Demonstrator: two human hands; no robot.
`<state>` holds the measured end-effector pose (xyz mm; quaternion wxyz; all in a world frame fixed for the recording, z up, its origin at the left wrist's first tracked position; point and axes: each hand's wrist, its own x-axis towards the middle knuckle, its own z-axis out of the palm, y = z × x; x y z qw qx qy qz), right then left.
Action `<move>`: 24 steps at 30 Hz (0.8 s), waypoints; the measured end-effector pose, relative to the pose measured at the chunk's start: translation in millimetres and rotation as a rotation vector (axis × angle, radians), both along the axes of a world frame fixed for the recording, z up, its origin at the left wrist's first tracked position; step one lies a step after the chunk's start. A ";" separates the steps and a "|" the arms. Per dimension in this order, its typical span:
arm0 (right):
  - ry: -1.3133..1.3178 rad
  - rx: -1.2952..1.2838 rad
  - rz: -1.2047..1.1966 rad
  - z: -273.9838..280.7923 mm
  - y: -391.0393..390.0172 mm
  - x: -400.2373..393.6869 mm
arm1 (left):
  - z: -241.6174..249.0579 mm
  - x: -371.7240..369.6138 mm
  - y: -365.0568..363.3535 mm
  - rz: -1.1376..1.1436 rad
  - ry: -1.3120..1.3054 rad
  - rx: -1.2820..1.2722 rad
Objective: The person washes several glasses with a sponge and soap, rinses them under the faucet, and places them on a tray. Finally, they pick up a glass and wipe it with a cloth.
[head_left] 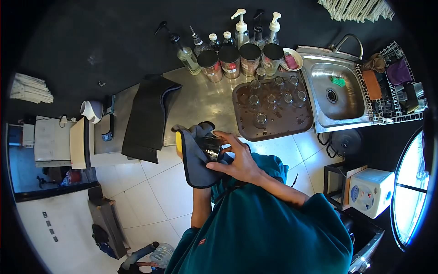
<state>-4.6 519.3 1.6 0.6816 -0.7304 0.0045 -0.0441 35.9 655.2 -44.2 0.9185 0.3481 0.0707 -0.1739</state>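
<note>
A dark grey cloth (pixel 195 160) with black edging and a patch of yellow is draped over my left hand, whose fingers are hidden beneath it. Only my left forearm (pixel 200 205) shows below the cloth. In the folds lies a clear drinking glass (pixel 211 145), held between the cloth and my right hand (pixel 239 160). The right thumb and fingers are curved around the glass. Just beyond, on the steel counter (pixel 200 100), a brown tray (pixel 242 123) carries several small upturned glasses (pixel 261 118) and drops of water.
Lidded jars (pixel 229 61), pump bottles (pixel 242 34) and a small bowl (pixel 292 59) line the wall. At right are a sink (pixel 335 96) with a green sponge (pixel 338 81) and a wire dish rack (pixel 388 86). Black mats (pixel 148 114) hang over the counter's left edge.
</note>
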 end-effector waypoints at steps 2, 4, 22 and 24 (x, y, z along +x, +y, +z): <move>-0.015 0.080 -0.034 -10.2 3.9 2.4 | -14.2 1.1 -5.1 0.037 0.009 0.123; -0.028 0.162 -0.060 -13.5 4.2 4.5 | 9.6 5.6 -17.7 0.020 0.068 0.040; 0.194 0.234 0.063 -41.5 -8.7 1.1 | 3.0 27.7 -15.1 -0.095 -0.067 -0.059; 0.225 0.112 0.127 -40.1 -14.2 7.1 | 12.1 20.9 -15.1 -0.064 -0.294 0.213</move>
